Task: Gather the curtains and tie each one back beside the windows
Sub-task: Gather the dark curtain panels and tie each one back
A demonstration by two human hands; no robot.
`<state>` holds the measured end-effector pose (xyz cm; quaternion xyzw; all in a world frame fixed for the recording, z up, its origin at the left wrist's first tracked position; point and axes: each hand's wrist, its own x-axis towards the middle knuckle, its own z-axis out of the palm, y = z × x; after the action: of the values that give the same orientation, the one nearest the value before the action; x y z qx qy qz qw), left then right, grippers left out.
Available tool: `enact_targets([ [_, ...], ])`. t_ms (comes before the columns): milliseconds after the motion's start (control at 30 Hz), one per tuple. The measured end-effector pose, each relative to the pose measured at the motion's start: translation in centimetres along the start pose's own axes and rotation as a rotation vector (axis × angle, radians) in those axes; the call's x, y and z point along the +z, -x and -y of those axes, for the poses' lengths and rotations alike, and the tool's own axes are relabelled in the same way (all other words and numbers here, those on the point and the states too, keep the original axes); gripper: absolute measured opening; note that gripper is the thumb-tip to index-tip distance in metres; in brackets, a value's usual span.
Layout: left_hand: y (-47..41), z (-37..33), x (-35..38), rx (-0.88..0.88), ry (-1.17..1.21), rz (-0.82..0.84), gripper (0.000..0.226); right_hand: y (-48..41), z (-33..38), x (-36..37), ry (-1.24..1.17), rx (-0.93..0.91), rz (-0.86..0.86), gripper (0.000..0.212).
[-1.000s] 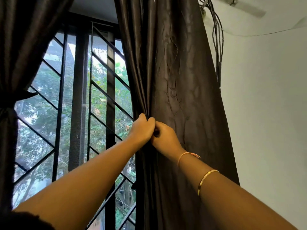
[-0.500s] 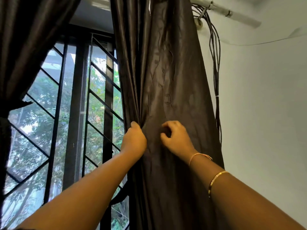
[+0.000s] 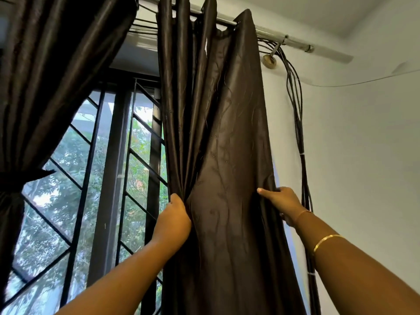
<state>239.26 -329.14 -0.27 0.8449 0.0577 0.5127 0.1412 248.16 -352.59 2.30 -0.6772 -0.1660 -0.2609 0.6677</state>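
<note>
A dark brown satin curtain [image 3: 229, 137] hangs from the metal rod [image 3: 281, 39] at the window's right side. My left hand [image 3: 173, 220] grips the bunched folds at its left edge. My right hand [image 3: 280, 202] holds the curtain's right edge, thumb in front of the cloth and fingers behind it. The flat panel between my hands is spread wide. At the far left a second dark curtain [image 3: 47, 71] hangs gathered, cinched by a tie [image 3: 13, 180] at mid height.
The window [image 3: 106, 169] has a black metal grille with trees behind it. A bundle of black cables [image 3: 300, 137] runs down the white wall [image 3: 363, 167] just right of the curtain, close to my right hand.
My right hand has moved away from my left, out to the curtain's right edge, and taken hold of it. The view has tilted up, showing the rod.
</note>
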Motion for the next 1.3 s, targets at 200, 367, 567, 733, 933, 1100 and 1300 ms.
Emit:
enact_targets([
  [200, 0.0, -0.9, -0.2, -0.035, 0.088, 0.096, 0.037, 1.0, 1.4, 1.6, -0.01, -0.166, -0.172, 0.061],
  [367, 0.1, -4.2, 0.6, -0.011, 0.155, 0.192, 0.035, 0.9, 2.7, 1.3, 0.274, -0.266, -0.329, 0.025],
  [567, 0.0, -5.6, 1.0, 0.013, 0.242, 0.206, 0.043, 1.8, 2.9, 1.9, 0.592, -0.334, -0.305, 0.031],
  [733, 0.4, -4.0, 0.6, 0.069, 0.37, 0.191, 0.069, 3.6, 3.6, 4.6, 0.674, -0.514, -0.115, 0.065],
  [933, 0.7, -0.2, -1.0, 0.141, 0.449, 0.016, 0.067, 7.0, 8.7, 12.4, 0.725, -0.863, 0.066, 0.061],
  [1100, -0.1, 3.3, -2.6, 0.166, 0.542, -0.076, 0.061, 9.0, 10.6, 16.5, 0.631, -1.057, 0.113, 0.062],
  [1300, 0.5, 3.2, -2.9, 0.278, 0.524, 0.027, 0.057, 7.7, 7.0, 14.4, 0.512, -0.913, 0.105, 0.054],
])
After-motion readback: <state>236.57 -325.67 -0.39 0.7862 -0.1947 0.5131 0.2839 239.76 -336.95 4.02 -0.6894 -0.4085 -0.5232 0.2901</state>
